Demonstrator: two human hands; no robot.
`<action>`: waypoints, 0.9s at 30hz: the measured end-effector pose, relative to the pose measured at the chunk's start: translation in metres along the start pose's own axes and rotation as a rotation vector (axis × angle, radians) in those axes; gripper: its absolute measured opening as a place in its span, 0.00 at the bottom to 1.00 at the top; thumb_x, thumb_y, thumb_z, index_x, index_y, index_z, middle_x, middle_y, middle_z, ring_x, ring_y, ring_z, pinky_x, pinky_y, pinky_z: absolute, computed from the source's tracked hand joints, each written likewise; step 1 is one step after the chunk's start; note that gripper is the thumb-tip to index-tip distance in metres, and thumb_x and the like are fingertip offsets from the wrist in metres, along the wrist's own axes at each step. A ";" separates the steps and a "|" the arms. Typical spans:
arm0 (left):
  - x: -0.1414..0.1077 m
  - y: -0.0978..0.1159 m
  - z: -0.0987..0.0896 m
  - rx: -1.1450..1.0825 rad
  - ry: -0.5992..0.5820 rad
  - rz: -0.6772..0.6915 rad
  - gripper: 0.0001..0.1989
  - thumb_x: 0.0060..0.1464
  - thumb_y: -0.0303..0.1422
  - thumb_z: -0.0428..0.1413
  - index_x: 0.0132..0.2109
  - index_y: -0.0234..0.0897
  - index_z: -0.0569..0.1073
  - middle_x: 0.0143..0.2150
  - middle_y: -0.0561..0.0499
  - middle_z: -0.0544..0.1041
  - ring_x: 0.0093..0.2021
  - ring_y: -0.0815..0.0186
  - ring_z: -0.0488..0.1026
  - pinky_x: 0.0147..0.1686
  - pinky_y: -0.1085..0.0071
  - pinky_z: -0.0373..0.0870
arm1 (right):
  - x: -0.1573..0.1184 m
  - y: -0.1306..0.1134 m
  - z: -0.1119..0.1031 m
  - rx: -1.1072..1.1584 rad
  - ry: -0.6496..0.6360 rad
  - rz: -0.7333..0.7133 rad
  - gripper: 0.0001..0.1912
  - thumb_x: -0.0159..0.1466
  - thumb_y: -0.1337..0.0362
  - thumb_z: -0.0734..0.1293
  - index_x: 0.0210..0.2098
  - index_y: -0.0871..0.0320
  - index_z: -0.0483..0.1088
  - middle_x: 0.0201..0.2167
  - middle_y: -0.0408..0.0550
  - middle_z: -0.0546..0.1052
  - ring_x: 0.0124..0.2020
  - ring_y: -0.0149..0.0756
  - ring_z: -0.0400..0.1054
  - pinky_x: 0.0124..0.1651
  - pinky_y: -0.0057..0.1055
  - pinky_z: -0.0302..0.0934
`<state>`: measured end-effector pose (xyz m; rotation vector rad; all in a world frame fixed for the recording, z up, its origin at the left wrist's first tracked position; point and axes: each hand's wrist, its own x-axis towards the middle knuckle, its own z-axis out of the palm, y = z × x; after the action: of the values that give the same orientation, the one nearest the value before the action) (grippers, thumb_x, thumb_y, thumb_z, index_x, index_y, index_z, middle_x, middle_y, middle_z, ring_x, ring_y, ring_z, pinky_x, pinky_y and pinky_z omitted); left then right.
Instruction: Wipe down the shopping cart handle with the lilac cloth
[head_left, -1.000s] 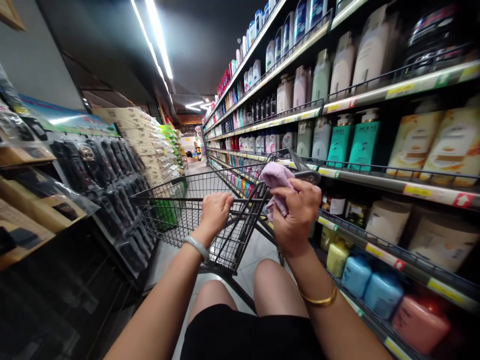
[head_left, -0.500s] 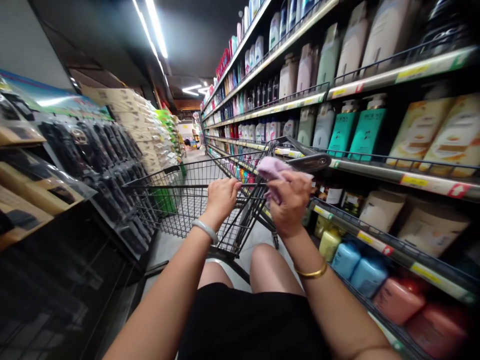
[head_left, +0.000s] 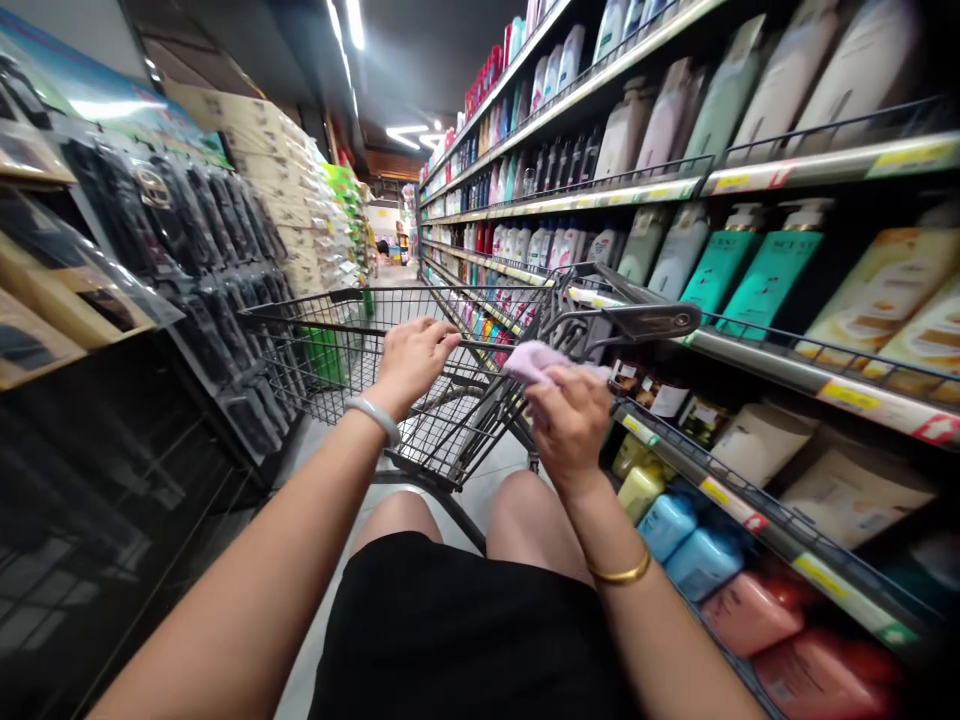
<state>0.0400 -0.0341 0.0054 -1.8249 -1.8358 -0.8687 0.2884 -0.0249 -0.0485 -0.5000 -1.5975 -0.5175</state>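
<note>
Apparently, teal bottles read "SCENT"; right hand grips lilac cloth.

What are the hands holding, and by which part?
Right hand: lilac cloth, by its bunched near side. Left hand: shopping cart, by its upper rail.

On the black metal shelf unit with pale label rails, spanning one to four o'clock, we see slender beige pump bottles at one, turquoise plastic pump bottles between two and three, and wide beige containers past three. Rounded yellow, blue and coral-pink plastic bottles line the lower level around four. Our pale grey floor bears a black wire shopping cart near the centre.
</note>
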 end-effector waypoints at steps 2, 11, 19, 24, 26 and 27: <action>0.000 -0.017 -0.001 0.023 -0.010 -0.022 0.22 0.69 0.47 0.43 0.45 0.43 0.78 0.45 0.46 0.78 0.51 0.55 0.71 0.59 0.55 0.60 | -0.007 -0.003 -0.001 0.042 -0.065 -0.001 0.08 0.62 0.71 0.69 0.37 0.52 0.76 0.45 0.46 0.78 0.50 0.40 0.68 0.56 0.41 0.62; 0.002 -0.021 0.006 0.053 -0.028 -0.010 0.22 0.69 0.48 0.42 0.38 0.41 0.74 0.38 0.47 0.77 0.42 0.58 0.69 0.45 0.61 0.60 | -0.001 0.002 0.011 -0.071 0.111 0.077 0.07 0.62 0.69 0.68 0.36 0.52 0.78 0.44 0.48 0.78 0.51 0.44 0.68 0.57 0.45 0.63; -0.001 0.002 0.013 0.053 0.020 0.001 0.23 0.69 0.50 0.41 0.38 0.42 0.74 0.39 0.48 0.78 0.41 0.58 0.69 0.43 0.60 0.57 | -0.020 0.020 0.003 0.019 0.100 0.211 0.08 0.61 0.70 0.67 0.37 0.53 0.77 0.44 0.48 0.76 0.51 0.43 0.69 0.57 0.46 0.62; -0.006 0.022 0.016 0.065 0.042 -0.001 0.24 0.68 0.51 0.42 0.39 0.42 0.74 0.39 0.48 0.78 0.42 0.58 0.69 0.43 0.60 0.56 | -0.012 0.030 0.003 -0.049 0.124 0.212 0.09 0.58 0.70 0.68 0.36 0.53 0.78 0.44 0.50 0.76 0.51 0.45 0.69 0.57 0.48 0.60; -0.008 0.030 0.016 0.073 0.042 -0.001 0.23 0.68 0.51 0.42 0.39 0.42 0.74 0.39 0.48 0.78 0.43 0.57 0.69 0.44 0.60 0.56 | -0.034 0.026 0.006 -0.009 -0.016 0.146 0.09 0.58 0.70 0.69 0.36 0.53 0.77 0.45 0.48 0.77 0.51 0.44 0.68 0.57 0.47 0.60; -0.009 0.032 0.015 0.076 0.041 -0.002 0.23 0.68 0.50 0.41 0.40 0.42 0.74 0.39 0.47 0.78 0.43 0.57 0.69 0.44 0.59 0.56 | -0.046 0.025 0.006 0.034 -0.078 0.132 0.08 0.58 0.70 0.69 0.35 0.52 0.77 0.44 0.47 0.77 0.50 0.44 0.68 0.57 0.45 0.61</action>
<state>0.0746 -0.0317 -0.0071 -1.7457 -1.8208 -0.8196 0.3025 -0.0023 -0.0937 -0.6018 -1.6326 -0.3746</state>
